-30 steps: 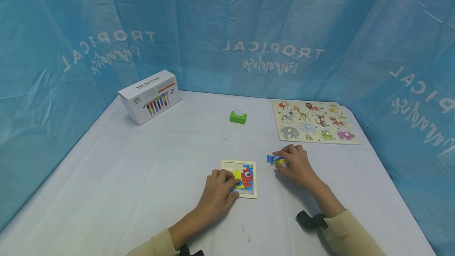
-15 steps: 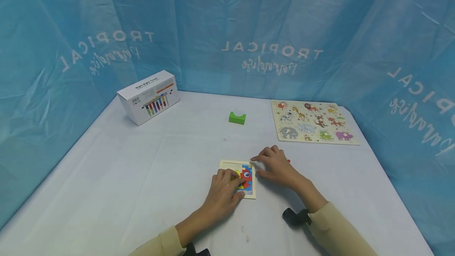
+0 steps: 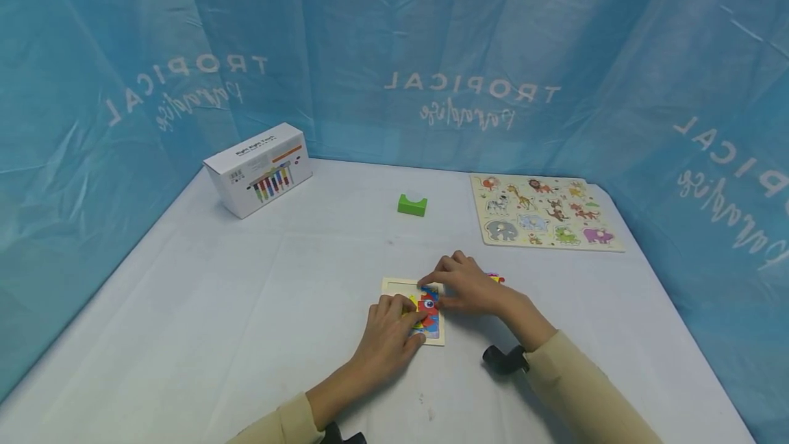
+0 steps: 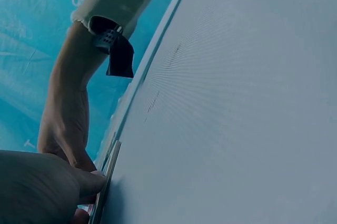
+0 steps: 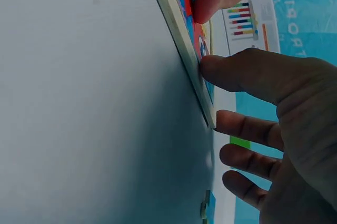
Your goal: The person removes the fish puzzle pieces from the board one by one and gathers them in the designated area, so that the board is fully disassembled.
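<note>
A small fish jigsaw puzzle in a pale wooden frame [image 3: 394, 284] lies on the white table, red and blue pieces showing at its right side. My left hand [image 3: 385, 338] rests on its left part, fingertips over the yellow and red pieces and thumb at the near edge. From the right, my right hand [image 3: 467, 286] reaches over the upper corner. Its thumb touches the puzzle face beside the frame in the right wrist view, while the other fingers spread apart; the index tip is hidden there. Beyond this hand, a loose red and yellow puzzle piece [image 3: 495, 278] peeks out.
A green arch block [image 3: 411, 205] sits behind the puzzle. An animal peg puzzle board [image 3: 548, 214] lies at back right, and a white printed box [image 3: 259, 170] stands at back left. Blue curtains [image 3: 394, 53] enclose the table.
My right hand has moved left from the loose pieces onto the framed puzzle's upper right corner. My left hand has shifted slightly right over the puzzle.
</note>
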The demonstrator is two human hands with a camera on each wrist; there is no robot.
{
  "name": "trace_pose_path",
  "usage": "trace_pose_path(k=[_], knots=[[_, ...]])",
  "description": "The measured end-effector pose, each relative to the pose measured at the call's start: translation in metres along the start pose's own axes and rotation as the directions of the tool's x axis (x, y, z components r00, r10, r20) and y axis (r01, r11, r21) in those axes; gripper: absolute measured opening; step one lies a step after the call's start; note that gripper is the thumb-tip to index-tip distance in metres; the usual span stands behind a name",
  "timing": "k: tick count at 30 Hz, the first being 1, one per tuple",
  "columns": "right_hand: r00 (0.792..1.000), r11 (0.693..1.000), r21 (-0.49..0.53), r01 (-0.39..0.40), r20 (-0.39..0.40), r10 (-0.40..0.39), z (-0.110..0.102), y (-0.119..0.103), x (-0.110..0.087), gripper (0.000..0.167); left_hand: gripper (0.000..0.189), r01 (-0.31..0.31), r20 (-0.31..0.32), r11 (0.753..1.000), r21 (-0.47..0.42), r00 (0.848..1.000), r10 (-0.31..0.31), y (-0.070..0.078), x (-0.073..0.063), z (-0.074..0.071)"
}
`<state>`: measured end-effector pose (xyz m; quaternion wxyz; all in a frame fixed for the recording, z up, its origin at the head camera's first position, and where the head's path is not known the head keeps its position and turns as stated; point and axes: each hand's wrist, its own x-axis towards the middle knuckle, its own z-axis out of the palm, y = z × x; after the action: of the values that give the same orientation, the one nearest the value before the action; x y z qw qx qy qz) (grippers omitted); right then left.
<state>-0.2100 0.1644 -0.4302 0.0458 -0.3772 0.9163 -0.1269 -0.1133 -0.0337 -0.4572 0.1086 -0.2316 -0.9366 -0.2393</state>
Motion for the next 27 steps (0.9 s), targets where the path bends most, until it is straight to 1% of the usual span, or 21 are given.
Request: trace_pose_path(k=[5,11,16,22,27], knots=[[0.998,0.999,-0.026,0.021,0.060,-0.019,-0.006,-0.002,0.005,0.040,0.032,-0.002,-0.002,1.000,0.009,1.000,0.002,0.000,0.000,0.001],[0.995,0.997,-0.064,0.048,0.088,-0.043,-0.010,-0.003,0.007,0.037,0.032,-0.001,0.009,1.000,0.013,1.000,0.001,0.001,-0.001,0.001],[0.993,0.995,-0.093,0.044,0.116,-0.033,-0.011,-0.004,0.008,0.036,0.032,0.001,0.013,1.000,0.017,1.000,-0.001,0.001,-0.002,0.000],[0.991,0.994,-0.110,0.029,0.131,-0.015,-0.012,-0.006,0.009,0.036,0.032,0.009,0.021,1.000,0.015,1.000,-0.009,0.002,-0.002,-0.001],[0.991,0.991,-0.132,0.033,0.131,-0.015,-0.013,-0.008,0.010,0.037,0.032,0.014,0.029,1.000,0.022,0.999,-0.015,0.002,-0.001,-0.002]])
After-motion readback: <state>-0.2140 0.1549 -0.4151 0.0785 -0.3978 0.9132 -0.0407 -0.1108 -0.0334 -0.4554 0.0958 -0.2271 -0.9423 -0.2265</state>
